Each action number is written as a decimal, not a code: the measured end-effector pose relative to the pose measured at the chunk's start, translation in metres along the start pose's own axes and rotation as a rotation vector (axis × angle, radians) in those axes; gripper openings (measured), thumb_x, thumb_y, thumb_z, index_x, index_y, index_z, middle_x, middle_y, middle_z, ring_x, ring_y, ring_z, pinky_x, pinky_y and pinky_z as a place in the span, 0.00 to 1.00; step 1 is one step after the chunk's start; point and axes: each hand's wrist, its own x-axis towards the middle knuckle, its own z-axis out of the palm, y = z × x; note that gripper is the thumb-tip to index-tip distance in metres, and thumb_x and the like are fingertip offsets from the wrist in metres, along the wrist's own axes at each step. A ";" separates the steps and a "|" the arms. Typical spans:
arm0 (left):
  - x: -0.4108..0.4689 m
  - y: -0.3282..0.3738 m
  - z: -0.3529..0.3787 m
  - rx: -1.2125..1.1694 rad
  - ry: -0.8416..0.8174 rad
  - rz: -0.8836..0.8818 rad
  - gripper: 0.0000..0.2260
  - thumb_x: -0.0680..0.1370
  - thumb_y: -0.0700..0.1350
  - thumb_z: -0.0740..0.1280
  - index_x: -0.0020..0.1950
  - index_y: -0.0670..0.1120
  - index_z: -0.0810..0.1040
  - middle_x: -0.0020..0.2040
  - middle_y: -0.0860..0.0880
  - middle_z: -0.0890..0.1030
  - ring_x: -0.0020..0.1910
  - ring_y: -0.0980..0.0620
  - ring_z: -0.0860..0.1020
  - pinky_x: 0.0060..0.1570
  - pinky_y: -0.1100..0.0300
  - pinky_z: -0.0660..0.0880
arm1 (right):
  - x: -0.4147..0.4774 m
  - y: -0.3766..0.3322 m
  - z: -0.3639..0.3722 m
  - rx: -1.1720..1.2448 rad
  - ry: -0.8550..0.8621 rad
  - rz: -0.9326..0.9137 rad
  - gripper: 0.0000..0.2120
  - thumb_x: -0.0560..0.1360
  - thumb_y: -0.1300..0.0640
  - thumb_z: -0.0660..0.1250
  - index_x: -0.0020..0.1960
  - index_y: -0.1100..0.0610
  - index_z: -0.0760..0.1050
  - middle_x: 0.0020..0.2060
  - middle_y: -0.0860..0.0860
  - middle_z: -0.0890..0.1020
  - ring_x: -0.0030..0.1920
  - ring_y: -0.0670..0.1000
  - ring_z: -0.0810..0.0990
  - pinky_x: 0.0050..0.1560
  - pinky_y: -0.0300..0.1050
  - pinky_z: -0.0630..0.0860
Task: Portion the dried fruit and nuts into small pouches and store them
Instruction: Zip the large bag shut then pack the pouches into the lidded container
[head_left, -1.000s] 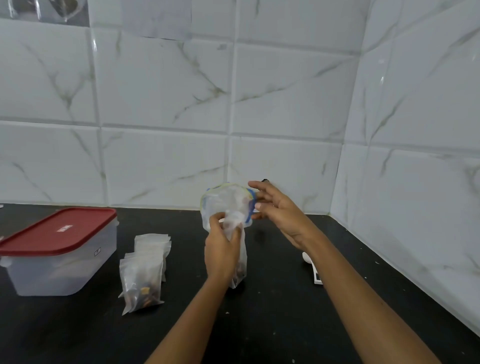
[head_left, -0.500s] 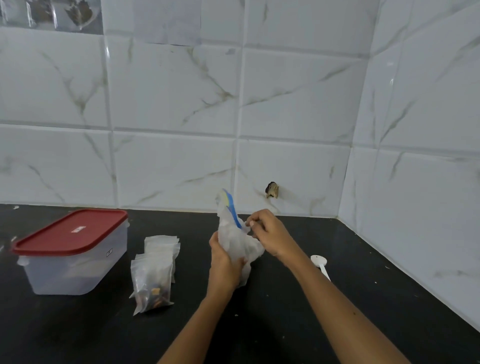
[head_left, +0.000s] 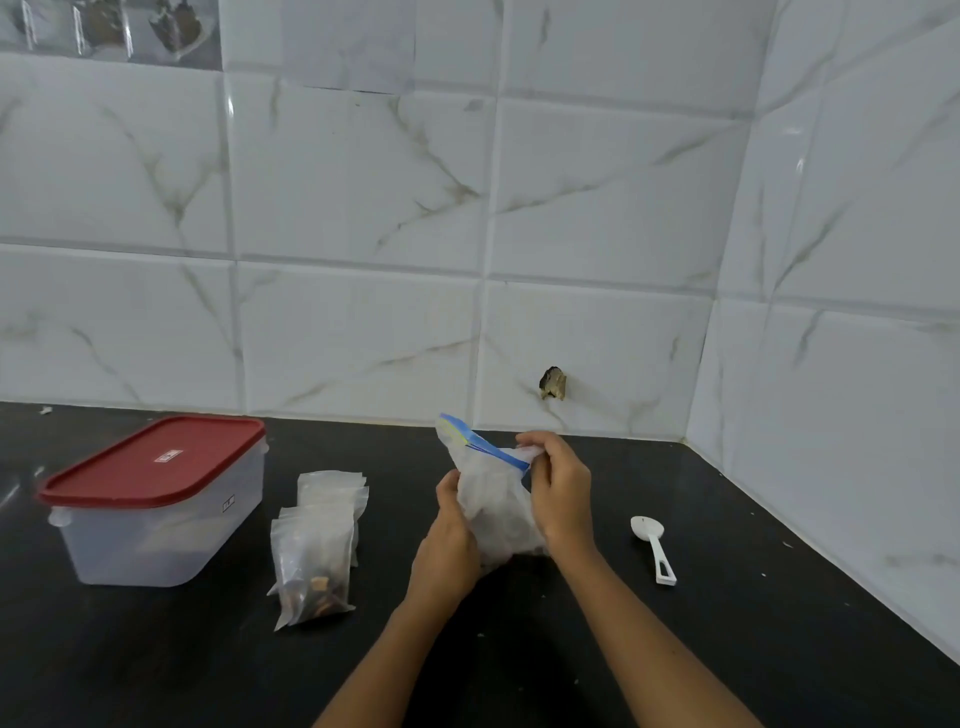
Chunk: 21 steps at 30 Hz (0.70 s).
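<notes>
Head view, single moment. Zip-lock bag (head_left: 491, 506) of stock mix stood held just above the black countertop (head_left: 519, 649), between both hands and near its middle; contents dim through the plastic, not identifiable. Left hand (head_left: 454, 530) was wrapped round the bag's lower body, fingers curled into the film; right hand (head_left: 563, 493) pinched the top edge at the near end of the blue seal strip (head_left: 485, 446); strip lay flattened and tilted up to the left.

Small pouches (head_left: 314, 551) stood clustered on the countertop left of the hands, apart from them; front pouch showed dried fruit and nuts at its bottom. Clear storage box (head_left: 156, 540) sat further left with its red lid (head_left: 156, 460) on; white scoop (head_left: 653, 545) lay to the right, untouched.

Judgement: step in hand was working the bag's seal, probably closing it, though opening cannot be excluded. To do it well: hold the body low and steady with the left hand so the mouth stays level; press air out first; run the pinch along the whole strip, end to end; check that no crumbs sit in the track. Risk: a partial seal and spilled mix.
</notes>
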 end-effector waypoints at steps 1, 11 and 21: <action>-0.002 0.001 -0.002 0.039 -0.008 0.006 0.27 0.75 0.61 0.57 0.69 0.62 0.48 0.65 0.50 0.70 0.61 0.46 0.73 0.56 0.48 0.75 | 0.002 -0.002 -0.004 0.008 -0.024 0.001 0.12 0.76 0.72 0.56 0.52 0.63 0.76 0.45 0.51 0.79 0.44 0.45 0.76 0.43 0.22 0.69; 0.007 0.010 -0.005 0.093 0.086 0.008 0.19 0.78 0.42 0.54 0.68 0.48 0.53 0.62 0.43 0.72 0.59 0.40 0.73 0.63 0.44 0.67 | 0.025 -0.024 -0.032 0.225 -0.175 0.098 0.12 0.81 0.58 0.56 0.46 0.48 0.76 0.46 0.47 0.77 0.48 0.45 0.75 0.54 0.41 0.72; 0.006 -0.008 0.001 0.071 0.038 -0.143 0.46 0.65 0.48 0.76 0.72 0.50 0.48 0.67 0.46 0.67 0.67 0.43 0.68 0.66 0.47 0.65 | 0.023 0.004 -0.050 0.785 -0.189 1.121 0.31 0.80 0.48 0.57 0.74 0.63 0.51 0.50 0.65 0.75 0.41 0.55 0.76 0.36 0.43 0.72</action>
